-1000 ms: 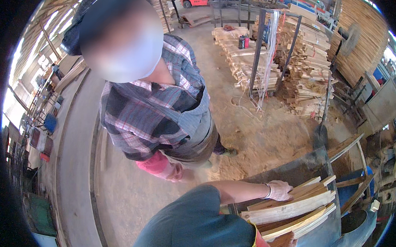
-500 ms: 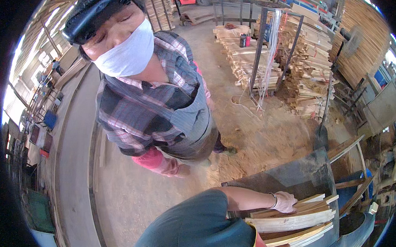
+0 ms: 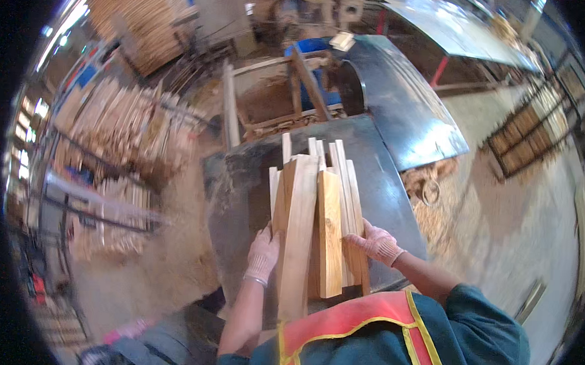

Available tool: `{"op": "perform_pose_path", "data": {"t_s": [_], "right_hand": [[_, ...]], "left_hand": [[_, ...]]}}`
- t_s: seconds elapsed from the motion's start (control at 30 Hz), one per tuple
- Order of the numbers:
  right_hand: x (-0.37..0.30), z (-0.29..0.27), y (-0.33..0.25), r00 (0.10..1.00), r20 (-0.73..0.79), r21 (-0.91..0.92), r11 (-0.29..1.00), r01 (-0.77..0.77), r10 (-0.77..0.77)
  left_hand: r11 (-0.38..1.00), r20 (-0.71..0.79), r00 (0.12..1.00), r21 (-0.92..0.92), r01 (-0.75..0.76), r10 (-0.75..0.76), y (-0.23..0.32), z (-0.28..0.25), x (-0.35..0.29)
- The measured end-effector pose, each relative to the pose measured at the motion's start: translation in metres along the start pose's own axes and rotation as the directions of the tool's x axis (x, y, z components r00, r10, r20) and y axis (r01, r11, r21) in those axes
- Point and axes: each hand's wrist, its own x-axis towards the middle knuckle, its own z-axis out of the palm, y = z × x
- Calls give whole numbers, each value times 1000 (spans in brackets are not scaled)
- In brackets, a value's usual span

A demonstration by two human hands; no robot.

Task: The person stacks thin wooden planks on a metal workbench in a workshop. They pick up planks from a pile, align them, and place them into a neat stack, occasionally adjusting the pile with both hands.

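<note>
A loose bundle of pale wooden slats (image 3: 299, 228) lies lengthwise on a dark metal table, some ends jutting farther than others. My left hand (image 3: 263, 254), in a pinkish knitted glove, holds the bundle's left side, its fingertips partly hidden by the wood. On the opposite side, my right hand (image 3: 376, 243) wears a similar glove and grips the outer slats, thumb over the top. A shorter, yellower slat (image 3: 330, 233) rests on top between the hands. The near ends of the wood reach toward my red and yellow-edged apron.
Beyond the metal table (image 3: 239, 200) stand a round saw-like disc (image 3: 353, 87), a wooden frame (image 3: 230, 105) and a blue container (image 3: 329, 86). Stacked lumber (image 3: 119, 123) fills the left. A metal rack (image 3: 526, 137) is at right. Another person's sleeve (image 3: 148, 346) shows at lower left.
My view has swung right toward the table. The co-worker has shifted from upper left to the lower-left edge. Both hands now hold the bundle's sides; before, my left hand lay on top of the slats.
</note>
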Motion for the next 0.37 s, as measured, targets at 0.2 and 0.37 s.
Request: {"op": "perform_pose_path", "data": {"t_s": [0.2, 0.37], "right_hand": [[-17, -51, 37, 997, 23, 40, 997, -69, 68], [-15, -83, 125, 995, -73, -17, 998, 68, -69]], "left_hand": [[994, 28, 994, -33, -105, 106, 34, 44, 28], [989, 134, 983, 52, -136, 128, 125, 96, 52]]}}
